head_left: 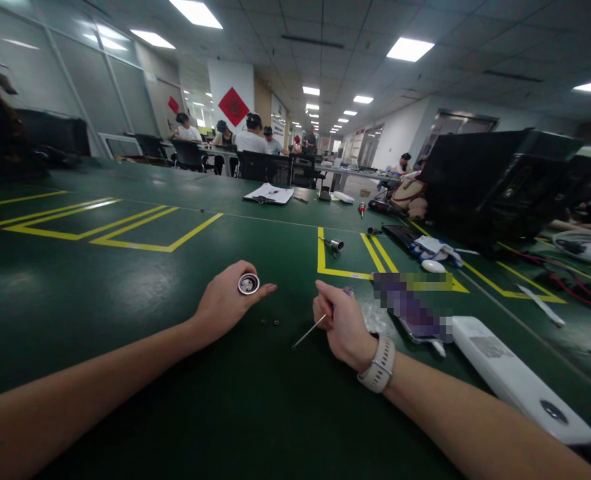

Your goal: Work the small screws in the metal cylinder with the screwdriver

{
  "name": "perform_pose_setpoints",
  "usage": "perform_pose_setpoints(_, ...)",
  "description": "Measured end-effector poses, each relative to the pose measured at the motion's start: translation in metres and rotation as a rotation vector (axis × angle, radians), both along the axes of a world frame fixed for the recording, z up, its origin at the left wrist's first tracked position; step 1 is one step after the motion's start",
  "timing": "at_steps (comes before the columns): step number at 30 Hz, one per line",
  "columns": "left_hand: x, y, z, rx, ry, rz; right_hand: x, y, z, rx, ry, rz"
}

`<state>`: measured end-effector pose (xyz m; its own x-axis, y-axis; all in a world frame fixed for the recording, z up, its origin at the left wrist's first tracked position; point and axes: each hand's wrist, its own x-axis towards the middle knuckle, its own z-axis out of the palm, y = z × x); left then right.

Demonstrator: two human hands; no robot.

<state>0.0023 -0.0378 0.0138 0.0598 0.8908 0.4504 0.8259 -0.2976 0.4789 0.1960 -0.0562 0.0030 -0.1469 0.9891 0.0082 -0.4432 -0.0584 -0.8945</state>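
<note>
My left hand (228,300) is closed around a short round metal part (248,284). Its open end faces me, showing a bright rim and a dark inside. In my right hand (343,320) is a tool with a thin metal shaft (308,333), apparently a screwdriver. The shaft slants down and left, its tip apart from the metal part, and the fingers cover most of the handle. Two tiny dark pieces (270,323), too small to name, lie on the green table (245,400) between my hands. Farther off stands a silver cylindrical metal part (335,245).
Right of my right hand lie a phone (418,313) and a long white device (515,373). Beyond are a white mouse (433,266), a glove (435,249), a red screwdriver (362,209), a clipboard (269,193) and a large black case (490,180). Several people sit in the background.
</note>
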Motion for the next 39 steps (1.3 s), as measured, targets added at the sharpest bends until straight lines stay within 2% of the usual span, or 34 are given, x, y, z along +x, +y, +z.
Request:
perform_pose_setpoints(3, -0.002, 0.001, 0.000, 0.024, -0.027, 0.002, 0.000, 0.000, 0.000, 0.033, -0.075, -0.013)
perform_pose_setpoints(7, -0.003, -0.001, 0.004, -0.019, -0.119, -0.014, 0.000, -0.006, 0.007, 0.141, -0.294, -0.083)
perform_pose_setpoints(9, -0.001, -0.004, 0.008, -0.122, -0.224, -0.051, 0.001, -0.012, 0.012, 0.226, -0.415, -0.092)
perform_pose_setpoints(11, 0.001, -0.007, 0.012, -0.287, -0.412, -0.115, 0.001, -0.019, 0.014, 0.301, -0.504, -0.075)
perform_pose_setpoints(14, 0.006, -0.011, 0.017, -0.512, -0.730, -0.187, 0.001, -0.026, 0.012, 0.378, -0.558, -0.076)
perform_pose_setpoints(16, 0.009, -0.013, 0.018, -0.575, -0.826, -0.192, 0.002, -0.027, 0.008, 0.397, -0.560, -0.094)
perform_pose_setpoints(21, 0.010, -0.011, 0.010, -0.554, -0.853, -0.203, 0.004, -0.027, 0.006, 0.489, -0.531, -0.086)
perform_pose_setpoints(28, 0.010, -0.007, 0.003, -0.535, -0.976, -0.194, -0.001, -0.028, 0.008, 0.670, -0.699, -0.083)
perform_pose_setpoints(39, 0.011, -0.009, 0.000, -0.511, -0.903, -0.220, -0.005, -0.027, 0.006, 0.807, -0.883, -0.065)
